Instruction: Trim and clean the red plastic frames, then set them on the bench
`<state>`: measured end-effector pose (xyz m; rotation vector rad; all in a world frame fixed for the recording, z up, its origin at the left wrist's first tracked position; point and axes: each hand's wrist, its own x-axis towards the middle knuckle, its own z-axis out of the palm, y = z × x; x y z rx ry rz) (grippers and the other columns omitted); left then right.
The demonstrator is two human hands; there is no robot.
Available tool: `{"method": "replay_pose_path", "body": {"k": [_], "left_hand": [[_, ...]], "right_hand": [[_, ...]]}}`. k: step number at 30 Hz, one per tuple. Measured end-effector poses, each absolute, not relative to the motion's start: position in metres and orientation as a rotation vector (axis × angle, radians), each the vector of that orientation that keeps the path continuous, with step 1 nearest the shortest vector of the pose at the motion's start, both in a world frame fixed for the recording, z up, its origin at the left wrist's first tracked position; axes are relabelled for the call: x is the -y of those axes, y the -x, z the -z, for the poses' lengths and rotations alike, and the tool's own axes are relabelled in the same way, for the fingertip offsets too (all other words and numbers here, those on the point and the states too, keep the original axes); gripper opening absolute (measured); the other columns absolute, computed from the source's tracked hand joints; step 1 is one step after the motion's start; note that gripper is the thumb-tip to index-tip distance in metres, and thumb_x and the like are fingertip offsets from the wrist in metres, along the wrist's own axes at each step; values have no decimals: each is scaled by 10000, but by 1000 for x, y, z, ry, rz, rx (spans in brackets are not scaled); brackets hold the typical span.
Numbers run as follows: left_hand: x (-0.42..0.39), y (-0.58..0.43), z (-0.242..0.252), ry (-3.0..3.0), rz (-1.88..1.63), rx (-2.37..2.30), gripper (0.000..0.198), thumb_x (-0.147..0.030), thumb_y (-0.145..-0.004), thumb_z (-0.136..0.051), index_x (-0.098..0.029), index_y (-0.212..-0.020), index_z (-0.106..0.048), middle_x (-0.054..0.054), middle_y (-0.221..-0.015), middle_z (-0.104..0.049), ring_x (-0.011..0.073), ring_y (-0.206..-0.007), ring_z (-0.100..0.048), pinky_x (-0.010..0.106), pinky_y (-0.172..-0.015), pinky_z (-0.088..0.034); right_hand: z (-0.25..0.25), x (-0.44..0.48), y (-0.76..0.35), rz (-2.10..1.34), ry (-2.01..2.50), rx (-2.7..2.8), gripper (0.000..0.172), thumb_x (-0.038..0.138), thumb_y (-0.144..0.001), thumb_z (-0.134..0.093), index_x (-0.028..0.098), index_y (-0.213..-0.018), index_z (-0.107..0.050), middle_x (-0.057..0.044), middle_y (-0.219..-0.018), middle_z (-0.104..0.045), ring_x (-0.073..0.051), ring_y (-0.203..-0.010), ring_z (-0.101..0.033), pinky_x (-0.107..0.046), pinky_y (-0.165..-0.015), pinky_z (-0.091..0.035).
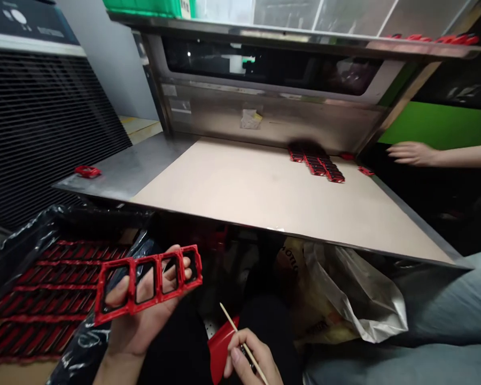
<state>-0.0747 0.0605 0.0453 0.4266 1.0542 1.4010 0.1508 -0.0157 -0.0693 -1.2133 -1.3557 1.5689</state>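
My left hand (138, 326) holds up a red plastic frame (132, 286) with several black-edged windows in a row; fingers and thumb show through the openings. Lower in view, my right hand (253, 357) pinches a thin wooden stick (229, 316), its pointed tip up and to the left, apart from the frame. A small dark thing shows under those fingers, too hidden to name. Beside this hand is a red sheet-like piece (218, 350); I cannot tell whether the hand grips it.
A black-lined box (60, 216) holds rows of red-and-black frames at left. More frames (318, 164) stand on the table (224, 182), with a loose red piece (87, 171) on its left corner. A plastic bag (356, 289) hangs below. Another person's hand (414, 154) is at right.
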Motion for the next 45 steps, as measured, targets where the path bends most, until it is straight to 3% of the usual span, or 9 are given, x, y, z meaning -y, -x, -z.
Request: {"method": "replay_pose_path", "body": {"k": [4,8,15,25,31,37,45], "left_hand": [[-29,64,-15,-25,-1337,-789,780,-460,-604,-877,-224,-1324,-689,113,-1119,-804,331,-972,-758,468,-928,-623],[-11,56,-8,-1,-1234,-718,663,-535,-579,-897,-209,-1145,-784,124,-1131,-801,331,-971,-752,448,-944,-599],[-9,44,-4,8,-1172,-542,628,-481,-617,-897,-160,-1146,-790,146,-1064,-805,293,-936,-732,384,-927,-579],[-9,42,1,-23,-1195,-415,615,-464,-694,-860,-131,-1203,-763,138,-1055,-789,283,-940,-715,408,-928,-557],[-11,40,6,-47,-1197,-352,647,-429,-659,-884,-109,-1206,-757,146,-1032,-775,269,-900,-711,371,-884,-573],[-11,42,11,-54,-1183,-348,576,-415,-707,-855,-132,-1200,-765,141,-1043,-772,274,-920,-711,405,-905,-573],[-10,42,6,-47,-1199,-391,680,-465,-613,-908,-135,-1191,-766,107,-977,-758,235,-827,-699,429,-903,-578]], "right_hand": [[64,10,-155,-1576,1165,1430,438,613,-1006,-484,197,-920,-593,-38,-746,-693,-161,-714,-623,-267,-726,-464],[67,5,-158,-1458,1292,1472,369,521,-1035,-464,197,-912,-589,-26,-749,-691,-146,-686,-616,-241,-688,-469],[108,-11,-173,-854,1371,1896,225,232,-1038,-390,198,-1001,-609,-34,-779,-694,-148,-671,-672,-225,-650,-485],[172,-21,-198,-584,1325,2093,296,169,-1008,-346,192,-998,-641,-59,-775,-700,-166,-603,-673,-240,-551,-478],[182,-22,-198,-541,1344,2113,285,147,-1000,-359,193,-1010,-640,-50,-779,-710,-156,-592,-680,-228,-554,-482],[186,-23,-199,-537,1367,2121,272,140,-988,-380,193,-1003,-647,-44,-771,-715,-158,-599,-689,-227,-567,-481],[186,-22,-199,-545,1407,2135,272,136,-978,-391,205,-997,-654,-36,-778,-722,-162,-626,-703,-226,-581,-474]]}}
